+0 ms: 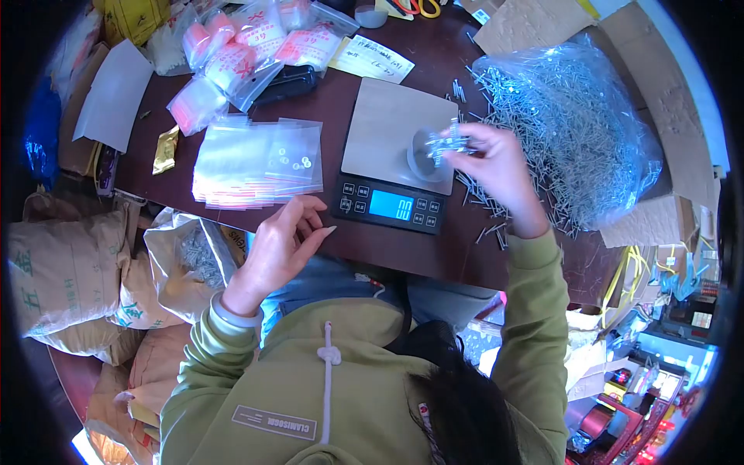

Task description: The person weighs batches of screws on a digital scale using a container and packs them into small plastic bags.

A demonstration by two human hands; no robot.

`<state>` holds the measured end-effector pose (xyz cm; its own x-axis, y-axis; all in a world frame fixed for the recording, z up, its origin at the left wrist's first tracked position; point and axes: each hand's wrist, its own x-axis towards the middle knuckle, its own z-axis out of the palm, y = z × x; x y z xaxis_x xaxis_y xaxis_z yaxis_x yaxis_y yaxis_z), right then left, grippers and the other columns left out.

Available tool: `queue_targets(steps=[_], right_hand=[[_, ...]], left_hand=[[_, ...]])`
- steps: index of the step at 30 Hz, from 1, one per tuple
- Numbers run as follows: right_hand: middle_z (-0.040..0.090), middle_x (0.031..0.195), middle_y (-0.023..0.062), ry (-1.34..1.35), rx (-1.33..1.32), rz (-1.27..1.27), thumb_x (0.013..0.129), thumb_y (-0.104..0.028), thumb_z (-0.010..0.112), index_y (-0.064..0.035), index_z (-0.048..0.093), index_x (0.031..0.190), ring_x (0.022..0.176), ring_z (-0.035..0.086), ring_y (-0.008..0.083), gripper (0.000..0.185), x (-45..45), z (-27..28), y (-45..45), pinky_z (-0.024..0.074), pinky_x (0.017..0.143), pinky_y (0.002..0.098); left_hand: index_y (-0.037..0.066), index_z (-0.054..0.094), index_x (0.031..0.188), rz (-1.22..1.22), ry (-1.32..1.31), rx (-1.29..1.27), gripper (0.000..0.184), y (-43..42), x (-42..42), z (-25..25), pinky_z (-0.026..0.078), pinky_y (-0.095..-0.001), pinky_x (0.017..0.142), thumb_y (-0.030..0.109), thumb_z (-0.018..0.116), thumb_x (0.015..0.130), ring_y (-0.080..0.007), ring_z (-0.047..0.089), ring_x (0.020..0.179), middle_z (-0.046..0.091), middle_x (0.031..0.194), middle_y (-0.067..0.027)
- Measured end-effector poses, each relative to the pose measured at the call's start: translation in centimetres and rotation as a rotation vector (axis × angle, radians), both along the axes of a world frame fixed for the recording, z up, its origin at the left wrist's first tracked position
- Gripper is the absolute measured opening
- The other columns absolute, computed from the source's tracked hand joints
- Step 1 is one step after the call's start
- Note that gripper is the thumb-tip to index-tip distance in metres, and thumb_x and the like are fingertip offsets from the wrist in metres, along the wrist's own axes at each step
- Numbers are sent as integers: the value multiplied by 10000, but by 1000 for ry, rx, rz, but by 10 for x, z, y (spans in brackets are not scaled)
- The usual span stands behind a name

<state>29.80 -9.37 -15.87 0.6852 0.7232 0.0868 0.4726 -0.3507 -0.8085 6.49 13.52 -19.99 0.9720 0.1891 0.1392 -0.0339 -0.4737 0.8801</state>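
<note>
1. On our left, clear, flat plastic bags are lying overlapped on the dark, smooth counter; small pale round pieces are showing on or inside them, we cannot tell which.
2. Our left hand is hovering just beside the bags' near corner, fingers half curling, thumb standing apart; we are seeing nothing in its hold.
3. In the middle, a scale with a smooth metallic plate and lit display is carrying a round, translucent dish.
4. A bunch of slender metal fasteners is overlapping the dish's right side in our view, shanks pointing several ways without one long axis; we cannot tell its height.
5. Our right hand, the nearer one, is pinching that bunch at its left, thumb and fingers nearly closing.
6. On our right, a heap of shiny, needle-thin fasteners is spilling from a crinkled clear sack.
</note>
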Motion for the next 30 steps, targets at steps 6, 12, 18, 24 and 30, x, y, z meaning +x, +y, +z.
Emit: queue_targets(steps=[6, 12, 18, 24, 30], right_hand=[[697, 943, 142, -246, 20, -53, 769, -53, 724, 3, 696, 977, 746, 690, 182, 217, -11, -2, 17, 547, 686, 278], [699, 970, 108, 195, 200, -185, 862, -46, 660, 32, 682, 1030, 822, 689, 154, 186, -6, 9, -8, 569, 694, 267], [681, 996, 148, 405, 291, -409, 898, -119, 633, 42, 612, 1126, 879, 689, 214, 280, 14, -12, -68, 569, 710, 275], [668, 986, 98, 549, 388, -497, 923, -135, 602, 2, 601, 1120, 881, 665, 179, 240, 10, -45, -104, 525, 718, 263], [638, 914, 37, 696, 494, -538, 942, -136, 573, -25, 606, 1100, 794, 603, 101, 196, 2, -58, -106, 469, 671, 205]], left_hand=[[-8, 524, 1077, -2, 52, -21, 316, 6, -5, -2, 441, -215, 533, -27, 686, 806, -95, 576, 650, 606, 772, -54], [-5, 529, 1057, 10, -2, 7, 283, 5, -3, -8, 455, -253, 504, -13, 680, 818, -135, 585, 572, 606, 740, -81], [-28, 618, 971, 87, -21, 152, 181, 21, -3, -5, 517, -324, 645, -28, 663, 795, -267, 650, 785, 652, 899, -148], [-13, 659, 996, 151, -129, 585, 202, 29, 7, -22, 445, -432, 968, -11, 620, 797, -371, 588, 1106, 642, 1120, -185], [-3, 661, 989, 143, -171, 593, 182, 30, 19, -37, 475, -418, 931, -13, 594, 820, -366, 611, 1068, 668, 1069, -168]])
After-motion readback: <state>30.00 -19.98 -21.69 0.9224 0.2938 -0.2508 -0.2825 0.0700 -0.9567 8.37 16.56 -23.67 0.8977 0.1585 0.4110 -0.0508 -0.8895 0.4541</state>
